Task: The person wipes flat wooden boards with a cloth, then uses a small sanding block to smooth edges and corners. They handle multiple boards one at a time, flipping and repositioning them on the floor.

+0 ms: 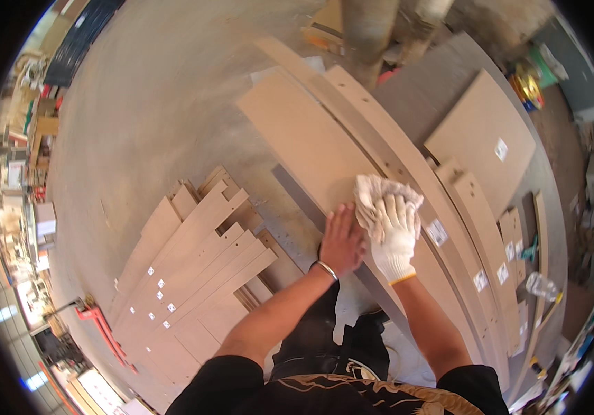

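Note:
My right hand [395, 232], in a white knitted glove, presses a crumpled off-white rag [373, 188] onto a long tan wooden panel [311, 135]. The panel lies flat in front of me, angled from far left to near right. Bare, with a silver bangle at the wrist, my left hand [342, 241] rests on the panel's near edge beside the rag. Its fingers are stretched out and hold nothing. Just beyond the rag, a long narrow board with drilled holes [397, 166] runs alongside the panel and bears a white label.
Stacked labelled boards [193, 270] lie at left, near a red metal tool [103, 332]. A square tan panel [487, 149] and narrow drilled boards [480, 228] cover the grey table [432, 90] at right, with a clear plastic bottle [542, 286]. Farther left are cluttered shelves.

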### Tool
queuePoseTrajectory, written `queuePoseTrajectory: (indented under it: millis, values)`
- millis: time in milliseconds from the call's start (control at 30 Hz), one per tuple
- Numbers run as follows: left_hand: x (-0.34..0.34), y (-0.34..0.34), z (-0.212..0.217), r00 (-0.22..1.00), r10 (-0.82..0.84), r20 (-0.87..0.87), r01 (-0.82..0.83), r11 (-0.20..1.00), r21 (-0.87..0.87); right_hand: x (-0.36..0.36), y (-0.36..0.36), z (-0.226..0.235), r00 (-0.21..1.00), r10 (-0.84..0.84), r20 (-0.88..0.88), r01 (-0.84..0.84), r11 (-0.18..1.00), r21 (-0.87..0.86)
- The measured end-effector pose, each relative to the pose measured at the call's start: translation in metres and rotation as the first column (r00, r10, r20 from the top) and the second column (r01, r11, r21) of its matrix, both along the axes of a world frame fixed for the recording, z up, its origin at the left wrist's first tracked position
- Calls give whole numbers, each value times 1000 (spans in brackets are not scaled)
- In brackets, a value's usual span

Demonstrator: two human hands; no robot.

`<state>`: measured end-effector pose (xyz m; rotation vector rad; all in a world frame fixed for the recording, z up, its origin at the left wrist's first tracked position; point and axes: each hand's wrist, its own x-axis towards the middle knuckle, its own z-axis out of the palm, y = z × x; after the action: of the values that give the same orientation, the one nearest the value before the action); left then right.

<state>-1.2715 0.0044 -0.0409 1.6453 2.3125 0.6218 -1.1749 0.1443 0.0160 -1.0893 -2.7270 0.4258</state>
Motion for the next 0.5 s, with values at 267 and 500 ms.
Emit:
queuePoseTrajectory:
  millis: [267, 500]
  values:
    - [5, -1, -13, 995, 20, 94, -44, 965, 259, -296, 71, -46, 936, 252, -244, -195, 952, 236]
    - [8, 2, -11, 998, 48, 51, -59, 966, 252, -388, 82, 2, 890, 405, -208, -378, 912, 159]
